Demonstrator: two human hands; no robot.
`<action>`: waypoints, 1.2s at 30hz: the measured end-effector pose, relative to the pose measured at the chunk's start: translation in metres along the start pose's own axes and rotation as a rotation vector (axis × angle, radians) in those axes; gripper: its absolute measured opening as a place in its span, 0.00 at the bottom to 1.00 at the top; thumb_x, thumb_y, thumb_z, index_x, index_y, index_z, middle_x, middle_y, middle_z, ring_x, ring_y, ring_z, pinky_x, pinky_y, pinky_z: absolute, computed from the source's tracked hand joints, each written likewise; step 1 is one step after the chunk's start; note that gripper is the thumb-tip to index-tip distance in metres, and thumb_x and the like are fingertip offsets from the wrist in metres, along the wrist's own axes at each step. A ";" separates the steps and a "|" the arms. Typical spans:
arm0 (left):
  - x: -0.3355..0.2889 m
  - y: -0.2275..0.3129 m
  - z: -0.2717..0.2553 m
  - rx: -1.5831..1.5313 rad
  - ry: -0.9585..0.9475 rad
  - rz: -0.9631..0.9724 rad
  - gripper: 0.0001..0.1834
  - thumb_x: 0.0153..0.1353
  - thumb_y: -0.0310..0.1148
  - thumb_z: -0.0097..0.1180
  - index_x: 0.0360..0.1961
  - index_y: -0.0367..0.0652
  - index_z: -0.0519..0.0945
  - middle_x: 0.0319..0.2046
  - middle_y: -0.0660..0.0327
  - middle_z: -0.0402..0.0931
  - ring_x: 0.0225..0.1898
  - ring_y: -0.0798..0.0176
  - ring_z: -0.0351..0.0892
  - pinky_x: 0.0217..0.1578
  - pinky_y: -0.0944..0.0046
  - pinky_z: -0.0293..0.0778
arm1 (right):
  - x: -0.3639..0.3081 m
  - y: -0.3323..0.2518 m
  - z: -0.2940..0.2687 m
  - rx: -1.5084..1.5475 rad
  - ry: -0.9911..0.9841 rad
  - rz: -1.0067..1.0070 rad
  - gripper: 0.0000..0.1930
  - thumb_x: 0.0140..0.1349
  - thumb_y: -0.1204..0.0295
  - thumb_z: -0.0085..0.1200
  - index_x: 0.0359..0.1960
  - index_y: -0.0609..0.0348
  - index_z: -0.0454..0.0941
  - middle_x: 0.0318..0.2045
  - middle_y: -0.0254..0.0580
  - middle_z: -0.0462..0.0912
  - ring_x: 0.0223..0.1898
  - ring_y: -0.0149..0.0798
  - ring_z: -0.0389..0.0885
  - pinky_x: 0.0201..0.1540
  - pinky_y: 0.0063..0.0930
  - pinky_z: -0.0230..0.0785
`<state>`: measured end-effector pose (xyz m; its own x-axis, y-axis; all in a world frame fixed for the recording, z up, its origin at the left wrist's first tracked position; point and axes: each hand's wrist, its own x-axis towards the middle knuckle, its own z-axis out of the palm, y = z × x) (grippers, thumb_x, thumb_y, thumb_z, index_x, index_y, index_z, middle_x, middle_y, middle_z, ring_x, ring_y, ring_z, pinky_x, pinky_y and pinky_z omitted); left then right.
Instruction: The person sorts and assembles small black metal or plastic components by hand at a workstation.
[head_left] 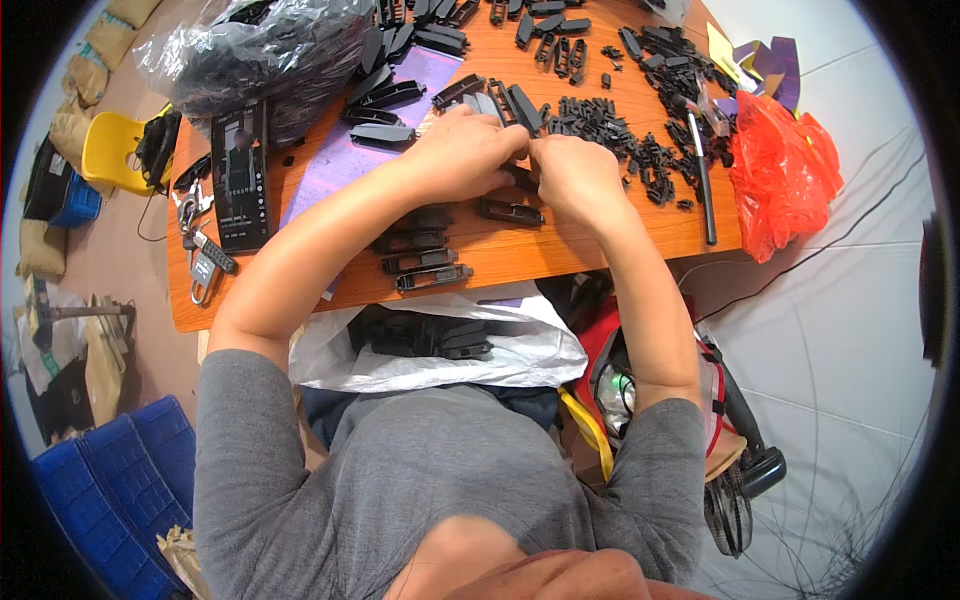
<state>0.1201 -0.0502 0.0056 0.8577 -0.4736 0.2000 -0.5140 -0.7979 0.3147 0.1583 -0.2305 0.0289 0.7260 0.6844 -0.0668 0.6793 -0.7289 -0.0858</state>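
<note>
My left hand (462,155) and my right hand (582,175) meet over the wooden table (300,270), fingertips close together. Both are closed in a pinch. A dark plastic part (522,179) shows between them, mostly covered by the fingers; what the right fingertips grip is hidden. Just nearer lies a long black plastic housing (510,212) with an open slot. Several similar housings (425,262) are lined up by the near edge, left of it. Beyond my hands lie more long black and grey pieces (505,103). A heap of small black parts (590,118) spreads beyond my right hand.
A clear bag of black parts (260,65), a dark phone-like panel (240,180) and a padlock with keys (205,268) are at left. A black pen-like stick (702,175) and red plastic bag (785,175) are at right. A white bag (540,350) holding black parts covers my lap.
</note>
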 end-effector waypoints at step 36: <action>-0.017 -0.014 -0.001 -0.471 0.026 -0.163 0.19 0.51 0.23 0.64 0.45 0.41 0.76 0.36 0.57 0.79 0.40 0.61 0.81 0.40 0.65 0.77 | -0.054 0.027 0.068 1.071 0.725 0.329 0.08 0.59 0.78 0.60 0.40 0.64 0.80 0.34 0.38 0.84 0.33 0.28 0.79 0.36 0.22 0.72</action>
<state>0.1123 -0.0308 -0.0012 0.9299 -0.3423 0.1349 -0.3275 -0.6028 0.7276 0.1297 -0.2862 -0.0376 0.9582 0.0733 0.2766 0.2861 -0.2556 -0.9235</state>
